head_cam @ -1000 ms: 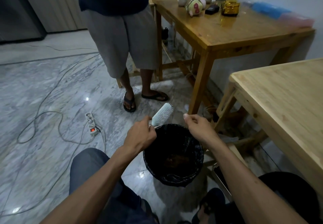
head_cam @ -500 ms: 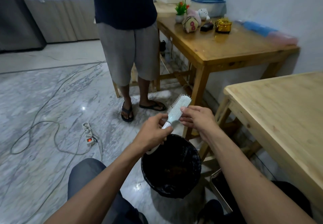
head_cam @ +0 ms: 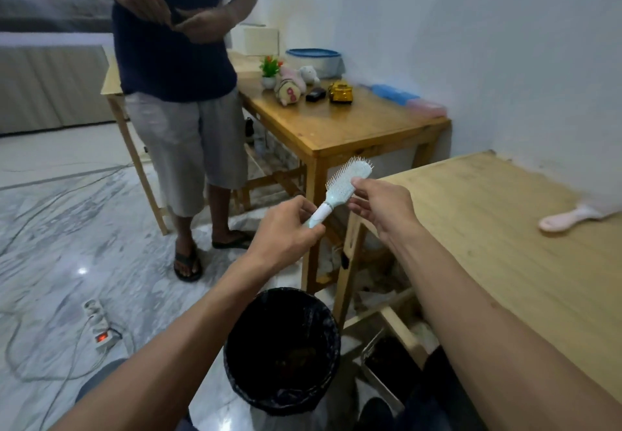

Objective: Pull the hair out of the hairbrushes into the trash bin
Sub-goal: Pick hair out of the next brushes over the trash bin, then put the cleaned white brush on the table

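A light blue hairbrush [head_cam: 350,178] is held up in the air, above and beyond the black trash bin [head_cam: 324,318] on the floor. My left hand [head_cam: 286,228] grips its white-and-blue handle. My right hand [head_cam: 380,205] holds the brush's head, thumb on its edge and fingers curled under near the neck. The bristles point up and to the left, and no hair shows on them. A pink hairbrush [head_cam: 568,218] lies on the near wooden table [head_cam: 488,262] at the right.
A person [head_cam: 181,94] in dark shirt and grey shorts stands just past the bin. Behind is a second wooden table [head_cam: 336,127] with toys and a small plant. A power strip [head_cam: 97,328] and cables lie on the marble floor at the left.
Both hands lifted the blue brush from just over the bin to chest height. My right hand came onto the brush's head. The view tilted upward.
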Demonstrator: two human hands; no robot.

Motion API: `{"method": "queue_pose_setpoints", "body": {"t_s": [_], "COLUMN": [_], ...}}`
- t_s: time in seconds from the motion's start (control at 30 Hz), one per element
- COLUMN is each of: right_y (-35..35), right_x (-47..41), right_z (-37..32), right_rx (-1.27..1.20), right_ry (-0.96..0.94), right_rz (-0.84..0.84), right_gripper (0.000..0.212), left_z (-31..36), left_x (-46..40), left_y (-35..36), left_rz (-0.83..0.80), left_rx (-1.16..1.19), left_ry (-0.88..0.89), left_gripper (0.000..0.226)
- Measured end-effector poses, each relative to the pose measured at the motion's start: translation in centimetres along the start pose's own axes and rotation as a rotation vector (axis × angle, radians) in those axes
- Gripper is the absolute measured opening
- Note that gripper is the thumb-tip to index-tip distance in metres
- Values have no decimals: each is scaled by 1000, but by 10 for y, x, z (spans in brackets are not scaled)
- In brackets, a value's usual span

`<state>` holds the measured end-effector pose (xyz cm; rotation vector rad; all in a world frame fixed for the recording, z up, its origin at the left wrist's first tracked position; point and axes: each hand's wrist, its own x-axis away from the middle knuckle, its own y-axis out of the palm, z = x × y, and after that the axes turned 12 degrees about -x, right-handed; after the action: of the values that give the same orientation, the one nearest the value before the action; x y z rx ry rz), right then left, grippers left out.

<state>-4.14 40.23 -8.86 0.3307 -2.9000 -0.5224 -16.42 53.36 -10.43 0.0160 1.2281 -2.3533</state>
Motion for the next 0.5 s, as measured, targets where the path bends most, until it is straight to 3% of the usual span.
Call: {"method": "queue_pose_setpoints", "body": {"t_s": [0.5], "right_y": [-175], "right_x": [13], "right_z": [-107], "right_rx": [16], "right_ry": [-219], "right_rz": [392], "right_gripper": [9], "left_z": [174], "left_x": [-16], "left_y": [84], "left_rz": [-173], "left_rx": [34], "left_ry": [331], "left_gripper": [34]}}
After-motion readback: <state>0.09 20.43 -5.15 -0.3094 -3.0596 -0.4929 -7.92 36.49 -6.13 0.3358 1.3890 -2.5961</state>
